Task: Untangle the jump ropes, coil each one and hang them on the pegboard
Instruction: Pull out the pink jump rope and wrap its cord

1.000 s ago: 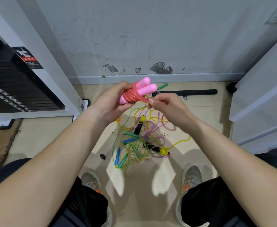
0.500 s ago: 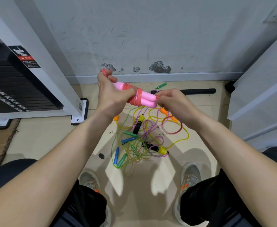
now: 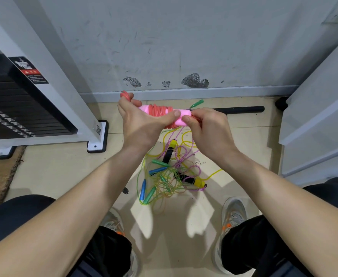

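Note:
A pink-handled jump rope (image 3: 160, 112) with red cord wound round its handles lies level between both hands above the floor. My left hand (image 3: 142, 122) grips the handles' left part, and a loop of red cord sticks up past its fingers. My right hand (image 3: 208, 126) pinches the cord at the bundle's right end. Below on the floor lies a tangle of ropes (image 3: 172, 172): yellow-and-black handles, blue and green handles, yellow, green and purple cords. No pegboard is in view.
A weight-stack machine (image 3: 24, 108) with a white frame stands at the left, its foot (image 3: 97, 145) near the tangle. A black bar (image 3: 242, 109) lies along the wall. White panels (image 3: 320, 116) stand at the right. My shoes (image 3: 234, 216) flank the ropes.
The pink handles have swung from pointing up and right to lying level. My left hand shifted its grip leftward and a red loop now shows above it. My right hand stayed at the right end.

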A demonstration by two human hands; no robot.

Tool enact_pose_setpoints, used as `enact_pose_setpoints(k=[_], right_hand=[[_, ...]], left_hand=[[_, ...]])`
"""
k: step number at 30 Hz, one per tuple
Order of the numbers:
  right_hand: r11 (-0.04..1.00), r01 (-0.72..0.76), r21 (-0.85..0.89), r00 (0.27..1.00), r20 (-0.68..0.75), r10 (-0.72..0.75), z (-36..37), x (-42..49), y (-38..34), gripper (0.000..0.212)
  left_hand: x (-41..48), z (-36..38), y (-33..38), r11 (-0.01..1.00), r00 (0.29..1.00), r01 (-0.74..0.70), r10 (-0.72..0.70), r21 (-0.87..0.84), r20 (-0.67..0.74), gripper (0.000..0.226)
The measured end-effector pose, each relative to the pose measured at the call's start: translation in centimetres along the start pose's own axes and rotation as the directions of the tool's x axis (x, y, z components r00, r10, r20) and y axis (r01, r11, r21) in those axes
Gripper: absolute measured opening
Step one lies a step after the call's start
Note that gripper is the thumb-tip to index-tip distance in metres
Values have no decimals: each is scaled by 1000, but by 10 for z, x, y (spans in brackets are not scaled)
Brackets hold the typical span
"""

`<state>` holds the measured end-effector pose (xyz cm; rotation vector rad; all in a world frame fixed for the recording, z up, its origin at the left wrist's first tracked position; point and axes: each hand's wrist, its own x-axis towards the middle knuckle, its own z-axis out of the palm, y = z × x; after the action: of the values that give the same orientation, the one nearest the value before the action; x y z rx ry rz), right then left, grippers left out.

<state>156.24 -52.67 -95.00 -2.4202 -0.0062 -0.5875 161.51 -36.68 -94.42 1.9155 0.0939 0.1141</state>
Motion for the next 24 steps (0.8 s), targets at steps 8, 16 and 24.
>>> enact_pose_setpoints(k=[8,16,24], right_hand=[[997,-64,-51,997,-55,61,8,-8,-1,24],[972,-224,69,974,-24,226,10,-9,-3,22],[951,-308,16,951,20,308,16,-6,-4,23]], left_hand=[[4,0,0,988,992,-14,-6,157,124,118],[9,0,2,982,988,-73,47,176,145,113],[-6,15,-2,966,997,-74,76,248,1,115]])
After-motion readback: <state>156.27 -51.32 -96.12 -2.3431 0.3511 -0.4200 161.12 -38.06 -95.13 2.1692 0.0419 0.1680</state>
